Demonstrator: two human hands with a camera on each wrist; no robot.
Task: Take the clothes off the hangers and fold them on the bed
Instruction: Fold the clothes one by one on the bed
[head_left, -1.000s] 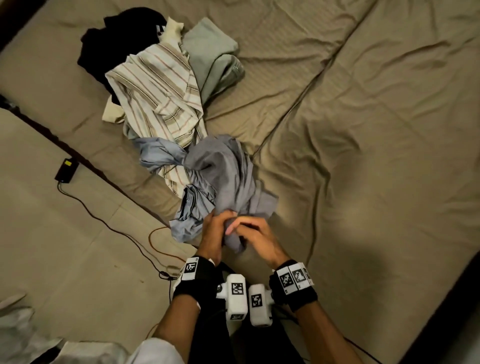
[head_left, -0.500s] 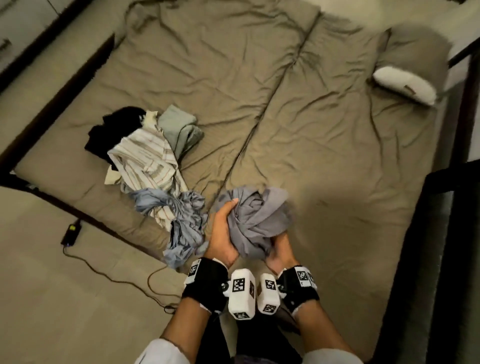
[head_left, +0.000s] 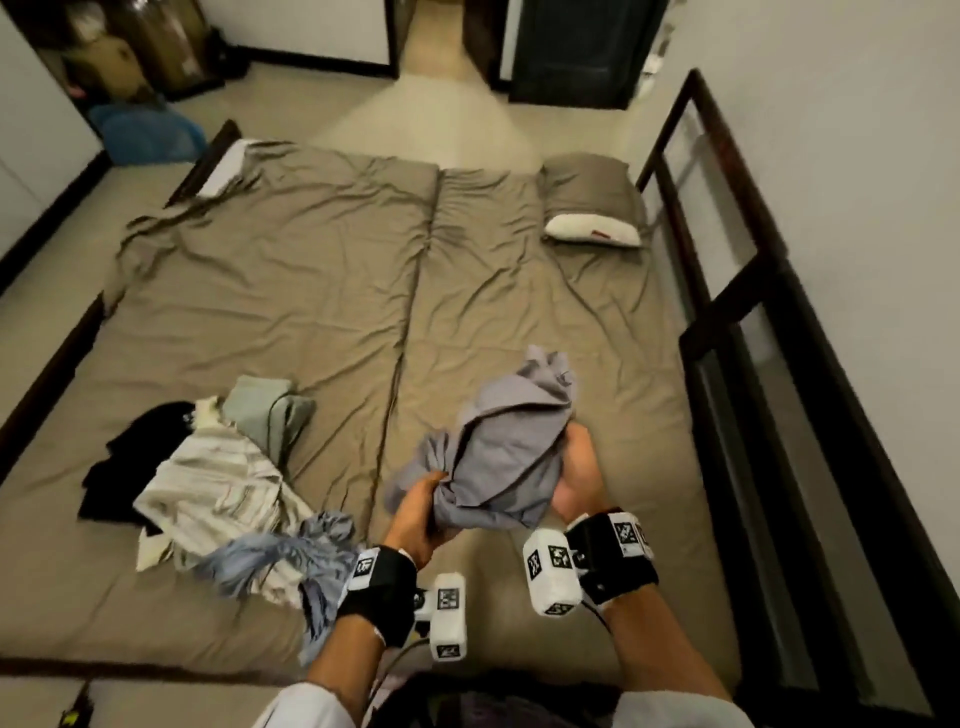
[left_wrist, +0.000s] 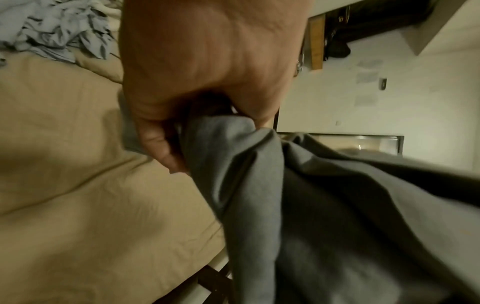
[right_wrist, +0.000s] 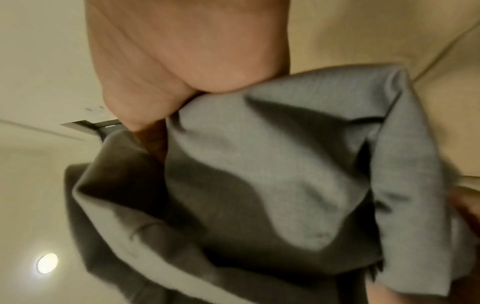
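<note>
left hand (head_left: 415, 512) clenched, right hand (head_left: 576, 480) clenched

The right hand (right_wrist: 187, 61) grips a bunched grey garment (right_wrist: 259, 174), cloth gathered against its palm. The tan bed (right_wrist: 389, 41) lies behind the garment on one side, and a round ceiling light (right_wrist: 47, 263) glows past its far edge.

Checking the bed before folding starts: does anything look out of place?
The bed sheet has pulled off the far-left corner, baring the white mattress. The clothes pile lies crumpled, unfolded. Both hands, left hand and right hand, grip a bunched grey garment.
</note>
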